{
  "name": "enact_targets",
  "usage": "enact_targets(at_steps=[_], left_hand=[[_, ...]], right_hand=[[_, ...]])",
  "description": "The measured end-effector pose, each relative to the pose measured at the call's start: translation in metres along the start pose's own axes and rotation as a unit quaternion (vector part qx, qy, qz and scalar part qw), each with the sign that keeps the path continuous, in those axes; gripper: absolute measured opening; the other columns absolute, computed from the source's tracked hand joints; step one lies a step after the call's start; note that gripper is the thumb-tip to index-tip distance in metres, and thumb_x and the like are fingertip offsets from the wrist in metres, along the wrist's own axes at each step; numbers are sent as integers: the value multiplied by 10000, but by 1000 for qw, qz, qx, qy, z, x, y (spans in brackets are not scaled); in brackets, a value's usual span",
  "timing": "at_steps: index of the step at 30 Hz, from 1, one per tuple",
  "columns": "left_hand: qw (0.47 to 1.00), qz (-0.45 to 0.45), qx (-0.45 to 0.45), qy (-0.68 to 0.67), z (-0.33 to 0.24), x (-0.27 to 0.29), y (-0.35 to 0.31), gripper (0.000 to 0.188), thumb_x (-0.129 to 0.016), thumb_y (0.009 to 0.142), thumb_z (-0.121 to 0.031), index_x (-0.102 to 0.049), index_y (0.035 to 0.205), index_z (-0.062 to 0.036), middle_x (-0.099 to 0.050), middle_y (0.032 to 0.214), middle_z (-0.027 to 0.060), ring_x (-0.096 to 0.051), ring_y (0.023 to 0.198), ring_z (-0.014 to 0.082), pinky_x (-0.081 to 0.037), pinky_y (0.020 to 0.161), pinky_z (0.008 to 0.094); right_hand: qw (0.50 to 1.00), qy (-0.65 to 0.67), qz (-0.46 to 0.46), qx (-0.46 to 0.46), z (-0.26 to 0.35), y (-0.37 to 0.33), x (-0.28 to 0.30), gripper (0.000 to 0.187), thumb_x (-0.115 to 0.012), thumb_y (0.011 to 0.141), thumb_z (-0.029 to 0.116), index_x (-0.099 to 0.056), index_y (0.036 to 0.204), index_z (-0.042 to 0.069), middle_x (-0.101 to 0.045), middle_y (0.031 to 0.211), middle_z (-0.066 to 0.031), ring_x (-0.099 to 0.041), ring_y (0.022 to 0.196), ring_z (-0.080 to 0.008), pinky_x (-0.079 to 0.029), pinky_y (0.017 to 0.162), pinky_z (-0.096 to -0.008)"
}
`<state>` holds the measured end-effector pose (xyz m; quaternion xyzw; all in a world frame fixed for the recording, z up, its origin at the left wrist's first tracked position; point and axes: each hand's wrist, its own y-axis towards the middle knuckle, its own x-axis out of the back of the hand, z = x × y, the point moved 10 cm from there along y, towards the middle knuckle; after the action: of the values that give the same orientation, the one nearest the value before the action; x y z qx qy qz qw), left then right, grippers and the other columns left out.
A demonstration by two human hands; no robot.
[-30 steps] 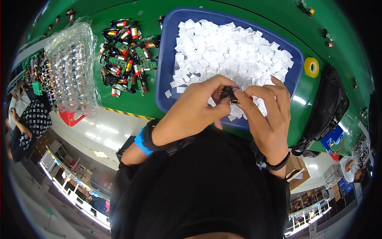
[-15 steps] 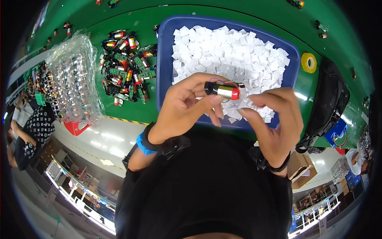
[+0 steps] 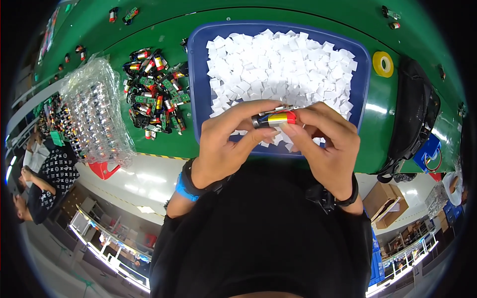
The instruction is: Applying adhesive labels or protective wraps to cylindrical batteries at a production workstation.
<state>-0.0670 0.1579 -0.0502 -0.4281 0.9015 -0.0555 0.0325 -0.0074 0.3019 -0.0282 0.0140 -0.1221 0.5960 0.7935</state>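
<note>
1. Over the near part of a blue tray of white squares, a left hand and right hand pinch a red-and-yellow battery cell, each grip closed on one end.
2. Left of the tray, the green tabletop carries piled cells and clear plastic packaging; right, a tape roll and black bag.
3. Well left of the tray, a co-worker in patterned black; between them, pale floor.

Slips lie in the tray, tape right, apparently battery assemblies left.
</note>
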Motion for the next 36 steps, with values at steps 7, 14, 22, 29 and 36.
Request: enact_targets(at_steps=[7, 14, 22, 29, 36], left_hand=[[980, 15, -97, 173, -29, -3, 8, 326, -731, 877, 26, -680, 1197, -5, -721, 1108, 154, -725, 869, 186, -597, 681, 275], [995, -19, -7, 98, -8, 0, 15, 313, -723, 879, 19, -684, 1188, -16, -720, 1083, 131, -724, 871, 188, -611, 721, 278], [997, -54, -46, 35, -8, -2, 9, 318, -708, 909, 15, -627, 1215, 41, -696, 1124, 153, -716, 903, 175, -626, 760, 289], [955, 18, 217, -203, 30, -5, 14, 271, -632, 1014, -155, -609, 1201, 40, -641, 946, 98, -683, 794, 140, -602, 593, 282], [899, 117, 325, -270, 35, -16, 4, 315, -551, 1056, -232, -595, 1193, 48, -605, 909, 76, -556, 669, 98, -477, 435, 242]], right_hand=[[992, 87, 52, -75, -20, 0, -8, 148, -736, 898, -16, -703, 1029, -78, -670, 853, -96, -615, 610, -97, -497, 494, -208], [984, 141, 11, -110, -34, 5, -10, 163, -677, 960, 33, -699, 1070, -86, -668, 891, -112, -599, 602, -96, -521, 503, -232], [949, 294, -4, -115, -37, 4, -18, 222, -718, 935, 48, -732, 1147, -17, -691, 971, -82, -636, 717, -76, -532, 509, -208], [999, 24, -16, 14, -8, 15, 9, 222, -761, 885, 42, -723, 1093, -26, -653, 909, -103, -624, 668, -115, -546, 574, -255], [971, -144, 59, 180, 27, 15, -4, 379, -867, 722, 50, -737, 1075, 9, -662, 886, -94, -668, 694, -167, -520, 575, -259]])
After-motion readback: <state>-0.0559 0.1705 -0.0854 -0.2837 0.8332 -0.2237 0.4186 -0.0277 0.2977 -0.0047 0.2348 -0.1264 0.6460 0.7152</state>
